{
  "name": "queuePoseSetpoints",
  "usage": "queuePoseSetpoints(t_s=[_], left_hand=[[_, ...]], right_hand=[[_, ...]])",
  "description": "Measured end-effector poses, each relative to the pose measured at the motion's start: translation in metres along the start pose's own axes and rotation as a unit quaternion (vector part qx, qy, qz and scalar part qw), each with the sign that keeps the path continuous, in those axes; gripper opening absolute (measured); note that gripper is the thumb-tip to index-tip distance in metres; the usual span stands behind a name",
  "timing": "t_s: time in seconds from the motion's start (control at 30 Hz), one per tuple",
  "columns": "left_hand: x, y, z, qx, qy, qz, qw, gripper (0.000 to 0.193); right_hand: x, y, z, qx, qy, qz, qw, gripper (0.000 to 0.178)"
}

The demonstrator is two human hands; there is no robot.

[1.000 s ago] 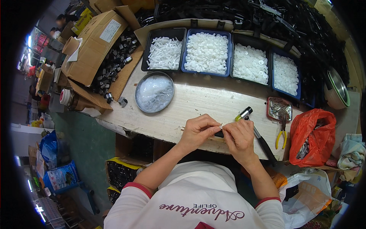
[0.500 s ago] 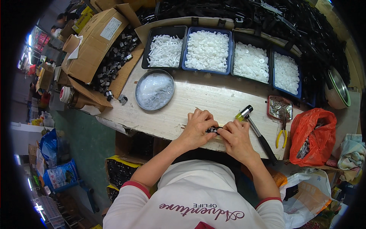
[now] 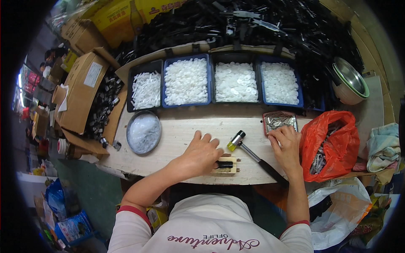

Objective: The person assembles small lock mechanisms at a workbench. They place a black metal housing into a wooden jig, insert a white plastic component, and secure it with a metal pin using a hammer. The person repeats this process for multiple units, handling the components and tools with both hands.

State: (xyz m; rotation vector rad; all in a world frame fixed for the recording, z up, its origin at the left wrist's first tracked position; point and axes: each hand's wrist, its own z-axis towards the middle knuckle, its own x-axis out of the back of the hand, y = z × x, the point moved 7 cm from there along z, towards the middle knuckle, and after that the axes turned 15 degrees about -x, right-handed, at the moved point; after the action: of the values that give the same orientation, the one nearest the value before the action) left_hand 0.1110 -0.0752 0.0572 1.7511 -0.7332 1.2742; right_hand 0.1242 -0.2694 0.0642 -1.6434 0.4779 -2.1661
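Observation:
My left hand [image 3: 200, 154] is over the left end of a cream fixture [image 3: 231, 170] at the table's front edge, fingers stretched and apart, thumb hidden. In the fixture lies a narrow black part [image 3: 224, 164]; I cannot tell whether the hand touches it. My right hand [image 3: 288, 145] is at the near edge of a small red tray [image 3: 265, 122] of thin metal pins [image 3: 278, 119], fingertips bent down and drawn together; what they pinch is too small to make out. Between the hands lies a hammer [image 3: 255, 157] with a yellow-and-black head and black grip.
Bins of white plastic pieces [image 3: 185, 82] line the back, before a heap of black parts [image 3: 253, 25]. A round metal dish [image 3: 143, 133] sits left, near a carton [image 3: 78, 92] of dark metal parts. A red plastic bag [image 3: 329, 143] stands right, below stacked bowls [image 3: 350, 80].
My hands have parted. The right moved from the dark part to the pin tray; the left stayed near the front edge, its fingers now spread. The cream fixture has come into sight. The view shifted.

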Motion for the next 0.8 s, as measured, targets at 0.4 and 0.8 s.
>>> queuePoseSetpoints(t_s=[0.4,0.8], left_hand=[[0.051,-0.056,0.215,0.032,0.210,0.147,0.966,0.012],[0.068,-0.076,0.215,0.014,0.320,-0.215,0.922,0.009]], right_hand=[[-0.048,0.032,0.043,-0.042,-0.041,-0.212,0.976,0.012],[-0.011,0.052,0.037,-0.084,0.014,-0.044,0.995,0.005]])
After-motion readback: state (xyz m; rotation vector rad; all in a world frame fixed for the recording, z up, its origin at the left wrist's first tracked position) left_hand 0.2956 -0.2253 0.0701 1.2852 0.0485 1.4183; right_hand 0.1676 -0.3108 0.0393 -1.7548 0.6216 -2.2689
